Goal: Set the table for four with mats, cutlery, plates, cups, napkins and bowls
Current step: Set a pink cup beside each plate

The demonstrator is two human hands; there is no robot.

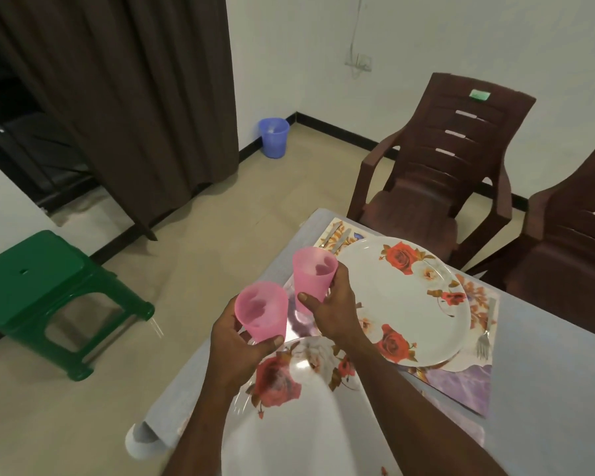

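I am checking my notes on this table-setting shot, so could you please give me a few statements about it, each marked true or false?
1. Each hand holds a pink cup: left hand on the near pink cup, right hand on the far pink cup. True.
2. The far plate is plain white. False: it bears red roses.
3. A fork lies on the mat beside that plate. True.
4. The stool on the floor is blue. False: it is green.
5. The cups hold juice. False: both look empty.
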